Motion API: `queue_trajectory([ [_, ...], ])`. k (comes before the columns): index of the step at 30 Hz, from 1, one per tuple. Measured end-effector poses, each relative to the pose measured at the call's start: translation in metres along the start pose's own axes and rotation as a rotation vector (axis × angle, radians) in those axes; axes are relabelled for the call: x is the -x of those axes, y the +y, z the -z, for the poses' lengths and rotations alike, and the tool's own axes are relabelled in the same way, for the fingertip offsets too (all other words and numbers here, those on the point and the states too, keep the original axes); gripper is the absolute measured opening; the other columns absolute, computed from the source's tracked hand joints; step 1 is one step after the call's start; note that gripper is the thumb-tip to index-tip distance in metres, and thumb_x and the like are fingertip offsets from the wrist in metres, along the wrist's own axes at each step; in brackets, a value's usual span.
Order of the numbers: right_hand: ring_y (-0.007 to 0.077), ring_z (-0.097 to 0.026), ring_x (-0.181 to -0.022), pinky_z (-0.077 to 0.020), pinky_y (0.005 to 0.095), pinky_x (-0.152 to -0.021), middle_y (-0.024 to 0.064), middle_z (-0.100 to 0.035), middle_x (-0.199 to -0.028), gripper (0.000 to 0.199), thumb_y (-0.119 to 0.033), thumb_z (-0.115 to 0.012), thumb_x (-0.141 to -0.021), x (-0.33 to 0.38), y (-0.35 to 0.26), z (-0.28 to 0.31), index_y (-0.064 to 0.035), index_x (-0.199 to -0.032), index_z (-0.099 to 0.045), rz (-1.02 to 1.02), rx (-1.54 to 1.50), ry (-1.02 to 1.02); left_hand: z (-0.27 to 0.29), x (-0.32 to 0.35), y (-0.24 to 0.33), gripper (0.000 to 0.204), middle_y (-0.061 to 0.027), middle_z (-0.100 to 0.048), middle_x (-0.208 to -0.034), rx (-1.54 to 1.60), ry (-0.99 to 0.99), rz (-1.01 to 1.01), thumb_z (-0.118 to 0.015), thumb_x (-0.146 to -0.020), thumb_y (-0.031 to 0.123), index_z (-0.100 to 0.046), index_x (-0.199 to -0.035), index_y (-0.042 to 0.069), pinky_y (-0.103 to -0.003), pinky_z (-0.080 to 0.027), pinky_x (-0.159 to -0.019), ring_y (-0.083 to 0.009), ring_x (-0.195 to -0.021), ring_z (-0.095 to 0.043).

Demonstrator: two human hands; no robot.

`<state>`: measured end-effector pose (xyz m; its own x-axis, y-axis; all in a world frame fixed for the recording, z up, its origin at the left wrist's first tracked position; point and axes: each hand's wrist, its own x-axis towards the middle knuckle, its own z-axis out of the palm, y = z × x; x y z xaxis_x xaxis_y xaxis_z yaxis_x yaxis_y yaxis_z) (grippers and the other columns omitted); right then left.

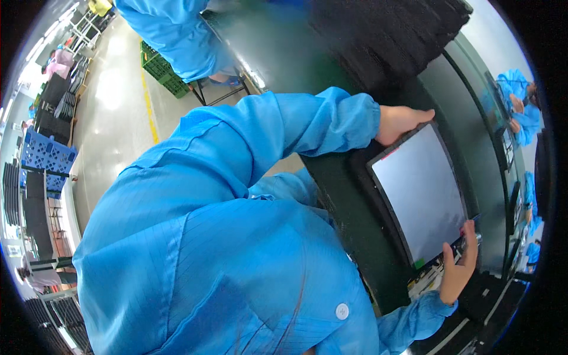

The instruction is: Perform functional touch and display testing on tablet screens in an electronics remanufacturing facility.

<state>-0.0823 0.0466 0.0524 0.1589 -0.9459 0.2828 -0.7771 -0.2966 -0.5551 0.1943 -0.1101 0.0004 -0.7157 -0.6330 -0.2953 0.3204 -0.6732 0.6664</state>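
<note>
While the right hand (457,272) spreads wide, the left hand (400,122), grip unclear, touches a stiff-looking, likely fragile panel (419,190) best edge-held.

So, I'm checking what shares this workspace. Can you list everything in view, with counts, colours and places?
Panel: 1, pale grey with dark edges, right of centre.
Table: 1, dark green, beneath the panel.
Dark pile: 1, black, upper right.
Crate stack: 1, green, upper left.
Basket: 1, blue, left edge.
Slabs: many, black, stacked along the left edge.
Floor stripe: 1, yellow, upper left.
Co-workers: several, mostly in blue, top and picture edges.
Other items: count and colour unclear, small or blurred near the rim.
Coat: 1, blue, left and centre.
Left hand: 1, bare, at the panel's upper edge.
Right hand: 1, bare, by the panel's lower right corner.
</note>
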Motion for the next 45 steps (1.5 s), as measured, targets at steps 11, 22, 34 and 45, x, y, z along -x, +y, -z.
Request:
queue_trajectory([
  [11,0.0329,-0.016,-0.13,-0.0132,0.0454,-0.107,0.0159,-0.017,-0.141,0.115,-0.029,-0.078,-0.043,0.003,0.002,-0.003,-0.0153,-0.138,-0.015,-0.107,0.253,-0.121,-0.008,0.008,0.001,0.049,-0.0115,-0.058,-0.107,-0.112,0.209,-0.094,-0.034,-0.091,0.044,-0.052,-0.107,0.002,-0.037,-0.044,-0.081,-0.0231,-0.092,-0.057],
  [22,0.0283,-0.046,-0.109,-0.033,0.0405,-0.095,0.0145,-0.053,-0.113,0.022,-0.007,-0.059,-0.074,0.006,-0.007,-0.003,-0.0058,-0.096,-0.054,0.07,0.105,-0.03,-0.01,0.008,-0.001,0.048,-0.0138,-0.061,-0.098,-0.098,0.251,-0.095,-0.037,-0.089,0.046,-0.055,-0.102,0.003,-0.035,-0.049,-0.076,-0.0202,-0.081,-0.061],
  [34,0.0291,-0.05,-0.089,-0.0354,0.04,-0.079,0.0098,-0.063,-0.098,0.013,-0.012,-0.055,-0.073,0.011,-0.044,-0.052,-0.0013,-0.067,-0.053,0.471,0.093,-0.234,-0.003,0.0,-0.001,0.044,-0.0111,-0.062,-0.089,-0.084,0.28,-0.079,-0.039,-0.089,0.043,-0.057,-0.09,0.003,-0.035,-0.049,-0.071,-0.02,-0.074,-0.06],
  [45,0.0145,-0.051,-0.068,-0.0412,0.0272,-0.064,0.007,-0.057,-0.078,0.011,-0.01,-0.054,-0.082,0.008,0.038,0.012,0.0,-0.084,-0.056,-0.296,0.195,0.044,-0.01,0.0,0.008,0.042,-0.0055,-0.064,-0.078,-0.082,0.271,-0.052,-0.041,-0.088,0.045,-0.06,-0.086,0.007,-0.03,-0.05,-0.063,-0.0148,-0.062,-0.059],
])
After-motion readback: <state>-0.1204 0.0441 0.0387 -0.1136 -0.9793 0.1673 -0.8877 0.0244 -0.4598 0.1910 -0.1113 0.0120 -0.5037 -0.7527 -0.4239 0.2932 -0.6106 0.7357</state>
